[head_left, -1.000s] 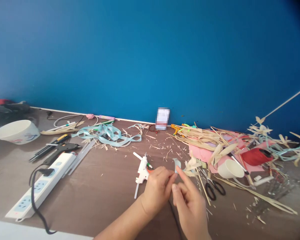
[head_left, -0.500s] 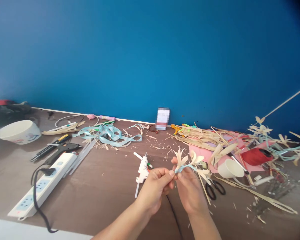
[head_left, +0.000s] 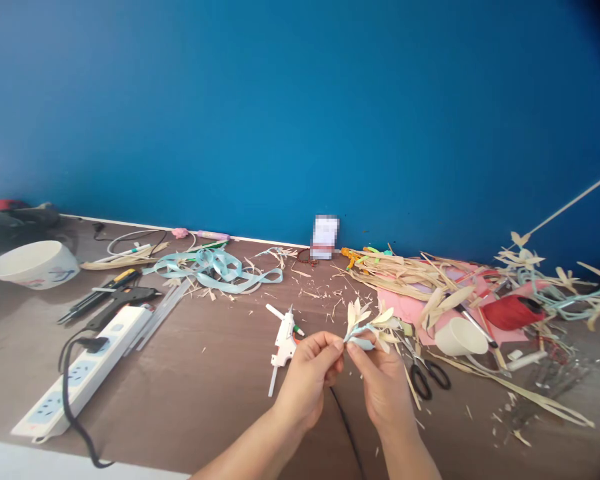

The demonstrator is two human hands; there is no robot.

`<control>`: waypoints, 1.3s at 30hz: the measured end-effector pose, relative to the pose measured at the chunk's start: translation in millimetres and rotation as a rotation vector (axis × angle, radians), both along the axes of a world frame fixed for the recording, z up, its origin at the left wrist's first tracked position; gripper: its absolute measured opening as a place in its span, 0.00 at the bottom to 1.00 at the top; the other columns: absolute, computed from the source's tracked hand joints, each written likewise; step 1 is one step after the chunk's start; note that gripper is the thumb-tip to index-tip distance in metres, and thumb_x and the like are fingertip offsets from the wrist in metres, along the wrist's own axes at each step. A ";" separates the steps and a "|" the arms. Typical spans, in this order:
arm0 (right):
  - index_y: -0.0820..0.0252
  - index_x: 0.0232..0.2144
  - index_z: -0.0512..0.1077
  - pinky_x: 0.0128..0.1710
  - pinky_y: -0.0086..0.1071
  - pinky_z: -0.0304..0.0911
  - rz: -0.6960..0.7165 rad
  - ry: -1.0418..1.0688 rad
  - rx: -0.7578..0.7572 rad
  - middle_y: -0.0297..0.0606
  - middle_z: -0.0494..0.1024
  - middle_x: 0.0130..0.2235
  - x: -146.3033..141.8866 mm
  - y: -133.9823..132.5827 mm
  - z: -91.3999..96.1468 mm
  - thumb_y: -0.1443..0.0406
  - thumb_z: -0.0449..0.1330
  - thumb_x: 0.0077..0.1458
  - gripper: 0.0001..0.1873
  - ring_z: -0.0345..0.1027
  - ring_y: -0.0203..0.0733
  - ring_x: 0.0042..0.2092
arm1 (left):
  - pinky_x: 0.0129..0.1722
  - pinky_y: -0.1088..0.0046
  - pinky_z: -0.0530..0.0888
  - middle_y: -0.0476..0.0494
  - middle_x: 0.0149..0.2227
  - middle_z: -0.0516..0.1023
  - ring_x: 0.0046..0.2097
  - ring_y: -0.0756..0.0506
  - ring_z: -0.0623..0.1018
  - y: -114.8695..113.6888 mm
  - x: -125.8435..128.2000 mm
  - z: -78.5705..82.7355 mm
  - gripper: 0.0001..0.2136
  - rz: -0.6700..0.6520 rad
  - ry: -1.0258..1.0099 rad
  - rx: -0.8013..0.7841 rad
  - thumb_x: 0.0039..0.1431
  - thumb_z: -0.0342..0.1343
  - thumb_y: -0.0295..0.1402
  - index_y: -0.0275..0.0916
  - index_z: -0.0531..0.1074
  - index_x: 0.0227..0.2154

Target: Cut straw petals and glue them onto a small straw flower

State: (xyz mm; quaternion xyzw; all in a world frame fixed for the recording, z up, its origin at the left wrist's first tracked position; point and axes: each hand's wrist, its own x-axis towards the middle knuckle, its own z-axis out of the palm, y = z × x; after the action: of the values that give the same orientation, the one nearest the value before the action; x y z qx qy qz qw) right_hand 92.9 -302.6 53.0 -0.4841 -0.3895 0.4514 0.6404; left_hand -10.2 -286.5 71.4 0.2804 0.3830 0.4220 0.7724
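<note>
Between my two hands is a small spray of cream straw flowers (head_left: pixel 356 318) on a stem wrapped in light blue ribbon (head_left: pixel 361 343). My left hand (head_left: pixel 316 370) pinches the stem's lower end between thumb and fingers. Closed on the ribbon-wrapped part just beside it, my right hand (head_left: pixel 387 383) has its thumb pressed near the left fingertips. Most of the right fingers are hidden behind the flowers. A white glue gun (head_left: pixel 284 339) lies just left of my left hand, and black-handled scissors (head_left: pixel 429 377) lie right of my right hand.
At the left are a power strip (head_left: pixel 87 370), a black glue gun (head_left: pixel 125 303), clear glue sticks (head_left: pixel 163 317) and a white bowl (head_left: pixel 34 265). Loose blue ribbon (head_left: pixel 220 267) lies behind. On the right sit straw strips (head_left: pixel 395 273), a white cup (head_left: pixel 461 337) and a red thread spool (head_left: pixel 513 312).
My right hand has shifted from an opened position behind the spray to a thumb pinch near the left fingertips. A flat piece of the blue ribbon now shows above the right thumb.
</note>
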 end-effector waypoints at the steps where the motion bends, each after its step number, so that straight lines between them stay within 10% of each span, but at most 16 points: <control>1: 0.59 0.24 0.69 0.33 0.30 0.61 -0.011 -0.026 0.011 0.31 0.72 0.25 0.4 -0.1 -0.7 0.64 0.61 0.44 0.05 0.65 0.37 0.30 | 0.18 0.80 0.45 0.55 0.15 0.62 0.17 0.58 0.54 0.1 0.2 -0.2 0.10 0.004 -0.008 -0.005 0.43 0.59 0.36 0.35 0.66 0.24; 9: 0.60 0.26 0.70 0.34 0.31 0.61 -0.061 -0.119 -0.003 0.33 0.73 0.27 0.3 -4.0 -5.1 0.64 0.60 0.46 0.04 0.65 0.38 0.31 | 0.21 0.81 0.58 0.52 0.17 0.67 0.21 0.56 0.62 0.1 4.8 -4.8 0.08 0.123 0.101 0.138 0.44 0.59 0.34 0.33 0.72 0.24; 18: 0.59 0.27 0.67 0.32 0.28 0.59 -0.168 -0.138 -0.014 0.30 0.70 0.25 -7.8 -6.8 -3.1 0.63 0.58 0.49 0.05 0.63 0.36 0.30 | 0.28 0.74 0.66 0.44 0.23 0.72 0.26 0.49 0.69 -1.0 4.5 -18.3 0.09 0.226 0.726 0.891 0.54 0.50 0.30 0.37 0.75 0.33; 22: 0.59 0.27 0.66 0.31 0.28 0.60 -0.269 -0.162 -0.062 0.31 0.71 0.25 -1.3 -4.2 -7.1 0.62 0.59 0.47 0.06 0.64 0.36 0.29 | 0.33 0.73 0.67 0.40 0.32 0.74 0.33 0.48 0.70 -4.4 4.6 -19.2 0.15 0.106 0.679 1.058 0.56 0.46 0.26 0.39 0.70 0.45; 39: 0.62 0.23 0.69 0.26 0.26 0.56 0.132 -0.583 -0.139 0.31 0.69 0.22 15.0 -3.7 24.9 0.66 0.55 0.49 0.06 0.61 0.35 0.26 | 0.21 0.80 0.65 0.48 0.23 0.70 0.23 0.54 0.67 13.4 -5.7 -10.0 0.09 -0.054 0.001 0.081 0.36 0.65 0.32 0.34 0.74 0.23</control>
State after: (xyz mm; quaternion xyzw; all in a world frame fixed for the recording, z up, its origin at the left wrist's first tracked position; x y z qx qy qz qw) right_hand 107.9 -306.3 77.8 -0.6096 -0.5556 0.3598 0.4363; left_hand -15.9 -273.0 61.4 0.3217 0.3584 0.4161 0.7713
